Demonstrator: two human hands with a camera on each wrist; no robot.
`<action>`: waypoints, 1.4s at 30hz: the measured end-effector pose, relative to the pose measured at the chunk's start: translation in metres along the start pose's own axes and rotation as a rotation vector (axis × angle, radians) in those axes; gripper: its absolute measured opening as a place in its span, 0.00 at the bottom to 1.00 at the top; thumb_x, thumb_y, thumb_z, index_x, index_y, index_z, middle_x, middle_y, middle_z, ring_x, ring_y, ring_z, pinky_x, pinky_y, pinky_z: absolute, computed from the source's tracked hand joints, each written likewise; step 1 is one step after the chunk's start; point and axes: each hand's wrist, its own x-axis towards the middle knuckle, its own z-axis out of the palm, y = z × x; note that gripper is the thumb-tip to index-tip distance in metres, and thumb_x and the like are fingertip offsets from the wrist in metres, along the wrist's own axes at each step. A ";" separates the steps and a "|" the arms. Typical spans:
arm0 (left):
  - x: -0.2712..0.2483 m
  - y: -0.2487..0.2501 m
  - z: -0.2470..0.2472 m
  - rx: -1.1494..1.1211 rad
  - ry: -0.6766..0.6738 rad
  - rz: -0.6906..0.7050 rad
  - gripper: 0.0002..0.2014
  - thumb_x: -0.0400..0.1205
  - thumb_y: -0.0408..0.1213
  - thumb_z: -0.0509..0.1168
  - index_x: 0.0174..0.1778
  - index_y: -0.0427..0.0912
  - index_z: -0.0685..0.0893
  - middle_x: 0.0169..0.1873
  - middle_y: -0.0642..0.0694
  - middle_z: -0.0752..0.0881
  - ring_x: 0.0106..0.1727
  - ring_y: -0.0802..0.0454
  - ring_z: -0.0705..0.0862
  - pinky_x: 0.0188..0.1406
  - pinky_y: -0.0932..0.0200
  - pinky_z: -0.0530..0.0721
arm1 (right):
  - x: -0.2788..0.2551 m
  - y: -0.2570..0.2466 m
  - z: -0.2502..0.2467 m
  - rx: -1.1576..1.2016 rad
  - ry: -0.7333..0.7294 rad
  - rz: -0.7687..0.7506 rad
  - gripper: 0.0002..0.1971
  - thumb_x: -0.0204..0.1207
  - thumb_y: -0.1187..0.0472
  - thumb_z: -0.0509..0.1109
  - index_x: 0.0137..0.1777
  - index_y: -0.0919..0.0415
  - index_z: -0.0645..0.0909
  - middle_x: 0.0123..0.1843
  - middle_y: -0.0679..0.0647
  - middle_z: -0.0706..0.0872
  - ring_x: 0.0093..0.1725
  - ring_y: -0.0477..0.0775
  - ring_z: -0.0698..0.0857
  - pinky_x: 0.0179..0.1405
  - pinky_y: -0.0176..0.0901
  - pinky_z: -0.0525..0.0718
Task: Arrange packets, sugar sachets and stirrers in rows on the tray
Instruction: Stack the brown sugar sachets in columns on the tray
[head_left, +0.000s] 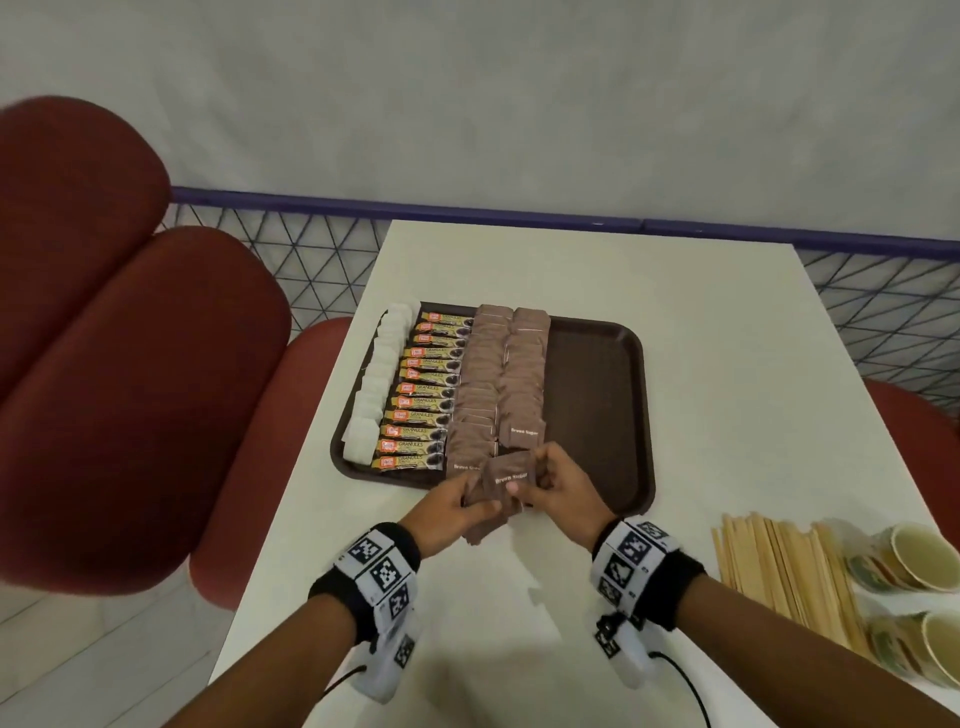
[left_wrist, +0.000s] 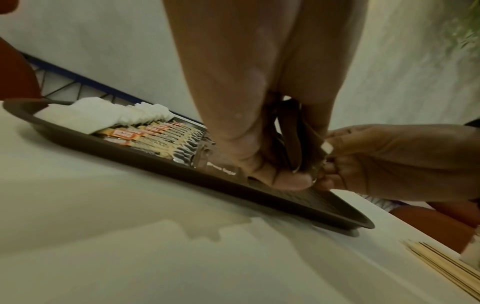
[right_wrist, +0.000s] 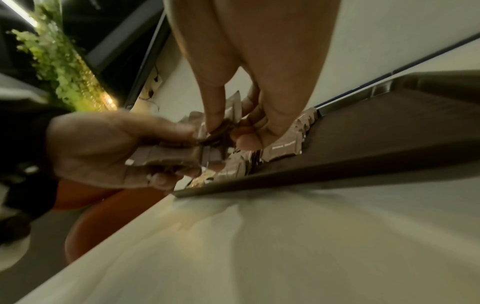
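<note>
While white sachets (head_left: 382, 374) and granules packets (head_left: 423, 395) already lined the left of the brown tray (head_left: 597, 395), the left hand (head_left: 447, 506) gripped a spare stack of brown sugar sachets (head_left: 485, 525) just off the near rim, apparently as a ready supply. The right hand (head_left: 558, 493) pinched the top sachet (head_left: 506, 475), seemingly to extend the shorter second brown row (head_left: 524, 379). Stirrers (head_left: 779, 566) and paper cups (head_left: 914, 561) lay on the table at far right, not yet arranged.

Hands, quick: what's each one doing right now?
Left hand: grips a stack of brown sugar sachets.
Right hand: pinches the top sachet of that stack.
</note>
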 end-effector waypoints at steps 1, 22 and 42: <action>0.000 -0.002 -0.003 -0.022 0.034 -0.013 0.08 0.82 0.31 0.64 0.54 0.46 0.81 0.38 0.51 0.85 0.32 0.65 0.83 0.31 0.68 0.79 | 0.006 -0.002 0.000 -0.001 0.003 0.007 0.11 0.71 0.67 0.74 0.43 0.55 0.74 0.42 0.58 0.82 0.40 0.52 0.80 0.40 0.44 0.82; -0.004 -0.015 -0.044 -0.651 0.330 -0.098 0.11 0.81 0.25 0.61 0.59 0.35 0.81 0.52 0.33 0.87 0.51 0.35 0.86 0.44 0.46 0.88 | 0.056 -0.003 -0.005 -0.756 0.234 0.235 0.13 0.71 0.50 0.73 0.47 0.56 0.75 0.52 0.58 0.83 0.57 0.60 0.79 0.57 0.48 0.75; 0.020 -0.001 -0.014 -0.346 0.299 -0.048 0.20 0.73 0.24 0.72 0.61 0.33 0.79 0.56 0.29 0.85 0.50 0.40 0.86 0.50 0.41 0.87 | 0.018 -0.018 0.014 0.001 -0.101 0.064 0.23 0.67 0.69 0.77 0.53 0.60 0.67 0.38 0.47 0.75 0.35 0.40 0.75 0.38 0.29 0.76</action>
